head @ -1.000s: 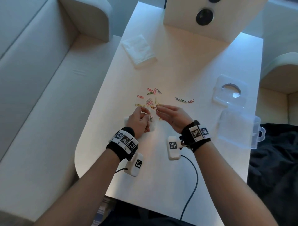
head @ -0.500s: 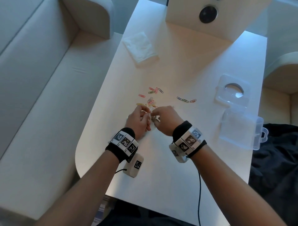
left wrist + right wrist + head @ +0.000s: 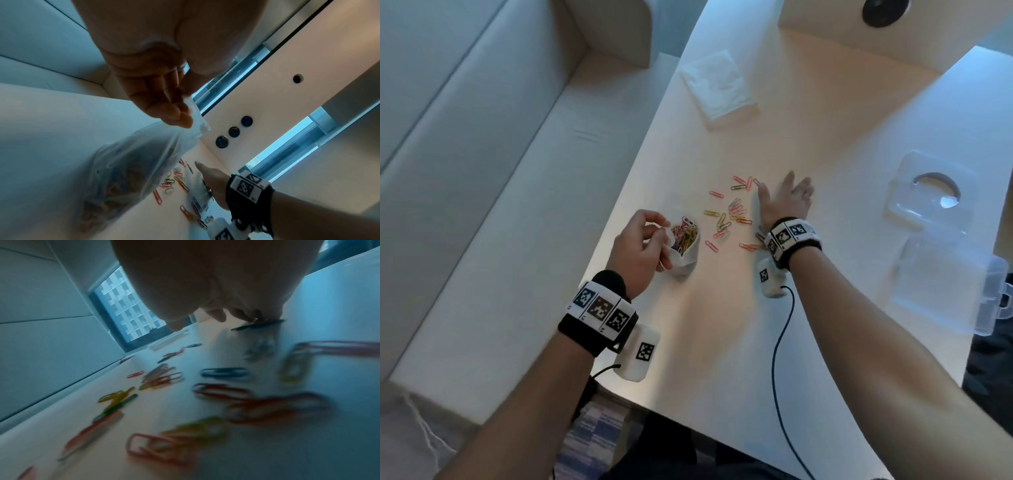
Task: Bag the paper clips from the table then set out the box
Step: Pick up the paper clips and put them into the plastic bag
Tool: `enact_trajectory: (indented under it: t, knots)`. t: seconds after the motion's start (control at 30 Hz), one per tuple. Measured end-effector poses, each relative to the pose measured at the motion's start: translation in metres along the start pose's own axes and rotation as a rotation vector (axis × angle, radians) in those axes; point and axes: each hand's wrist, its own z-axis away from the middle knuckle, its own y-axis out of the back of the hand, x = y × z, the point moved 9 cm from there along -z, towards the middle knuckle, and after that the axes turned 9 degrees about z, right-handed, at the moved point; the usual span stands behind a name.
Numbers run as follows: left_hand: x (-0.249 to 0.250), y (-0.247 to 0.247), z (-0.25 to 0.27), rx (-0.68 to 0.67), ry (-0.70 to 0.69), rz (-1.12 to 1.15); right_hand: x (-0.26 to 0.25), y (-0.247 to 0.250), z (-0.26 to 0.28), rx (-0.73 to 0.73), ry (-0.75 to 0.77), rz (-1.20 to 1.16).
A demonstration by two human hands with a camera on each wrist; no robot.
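Pinching the bag [image 3: 683, 240] open near the table's [image 3: 722, 359] left edge, the left hand [image 3: 638, 245] is waiting while the flat, spread right hand [image 3: 786, 200], nearer, is reaching over loose paper clips [image 3: 732, 216] lying between them.

Head view: high above the near edge of the surface [image 3: 825, 102], facing forward and down; both forearms in frame.

Left wrist view: close under the left hand [image 3: 160, 91], looking along its fingers across the surface toward the far wall.

Right wrist view: very low, nearly at surface level, under the right hand [image 3: 205, 288], blurred.

Shared by all three: the scattered paper clips [image 3: 729, 219] [image 3: 179, 180] [image 3: 160, 378].
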Motion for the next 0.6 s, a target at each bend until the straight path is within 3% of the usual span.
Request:
enact_trajectory:
  t: [0.17,0.33,0.6]
  knots:
    - [-0.009,0.012,0.001,0.014,0.018,-0.013,-0.069,-0.021,0.002,-0.087,0.306,0.192]
    - [-0.019,0.007,0.005,0.006,0.051,-0.006,-0.100,-0.047,0.046,-0.118,0.669,0.476]
    - [-0.014,-0.014,0.010,-0.054,0.046,-0.001,-0.081,-0.055,0.101,0.116,0.882,0.497]
